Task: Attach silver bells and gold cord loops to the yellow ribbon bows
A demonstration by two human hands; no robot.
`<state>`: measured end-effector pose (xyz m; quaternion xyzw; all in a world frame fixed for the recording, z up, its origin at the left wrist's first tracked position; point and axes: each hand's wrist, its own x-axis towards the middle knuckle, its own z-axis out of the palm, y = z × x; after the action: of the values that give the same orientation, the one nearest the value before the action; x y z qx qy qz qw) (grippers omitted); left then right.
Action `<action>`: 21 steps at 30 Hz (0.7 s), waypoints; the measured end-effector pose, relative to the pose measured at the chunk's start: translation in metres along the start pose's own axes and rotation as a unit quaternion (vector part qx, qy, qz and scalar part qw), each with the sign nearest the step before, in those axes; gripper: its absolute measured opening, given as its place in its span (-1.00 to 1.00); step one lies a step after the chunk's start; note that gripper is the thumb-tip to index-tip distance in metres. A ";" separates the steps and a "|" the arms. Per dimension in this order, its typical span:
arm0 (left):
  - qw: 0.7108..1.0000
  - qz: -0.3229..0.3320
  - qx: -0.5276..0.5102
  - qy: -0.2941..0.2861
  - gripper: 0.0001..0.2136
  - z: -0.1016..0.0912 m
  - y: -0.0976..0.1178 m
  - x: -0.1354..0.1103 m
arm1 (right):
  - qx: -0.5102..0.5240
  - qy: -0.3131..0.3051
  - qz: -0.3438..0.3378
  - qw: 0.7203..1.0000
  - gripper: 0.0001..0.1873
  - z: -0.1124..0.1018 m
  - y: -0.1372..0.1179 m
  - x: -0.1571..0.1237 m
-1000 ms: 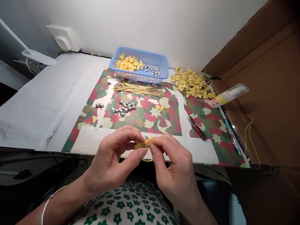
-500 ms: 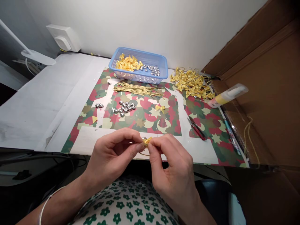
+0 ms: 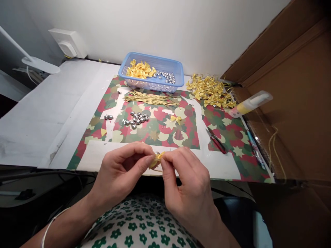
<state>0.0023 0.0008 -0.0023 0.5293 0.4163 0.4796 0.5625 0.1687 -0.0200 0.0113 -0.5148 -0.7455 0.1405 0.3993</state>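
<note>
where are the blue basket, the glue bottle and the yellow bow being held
blue basket [image 3: 150, 85]: head view, front wall
glue bottle [image 3: 250, 104]: head view, middle of body
held yellow bow [image 3: 157, 159]: head view, exposed ribbon

Left of the left hand the tabletop lies bare. Ahead, beads, cords and a basket crowd the middle. Beyond the right hand, what look like snips, a glue bottle and a cardboard wall close the way.
</note>
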 end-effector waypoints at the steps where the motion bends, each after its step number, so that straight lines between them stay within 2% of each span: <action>1: 1.000 0.005 0.005 -0.003 -0.83 0.000 0.000 0.000 | -0.002 -0.002 -0.001 1.000 -0.78 0.000 0.000 0.000; 14: 0.993 0.084 0.085 -0.009 -0.78 -0.005 -0.002 0.000 | 0.012 -0.037 0.013 0.999 -0.78 -0.004 0.000 0.002; 21: 0.996 0.065 0.054 0.012 -0.77 -0.002 0.002 0.000 | 0.006 -0.021 0.006 1.000 -0.78 -0.005 -0.002 0.002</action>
<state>0.0004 0.0007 -0.0004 0.5789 0.4130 0.4986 0.4957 0.1703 -0.0203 0.0166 -0.5137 -0.7499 0.1581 0.3858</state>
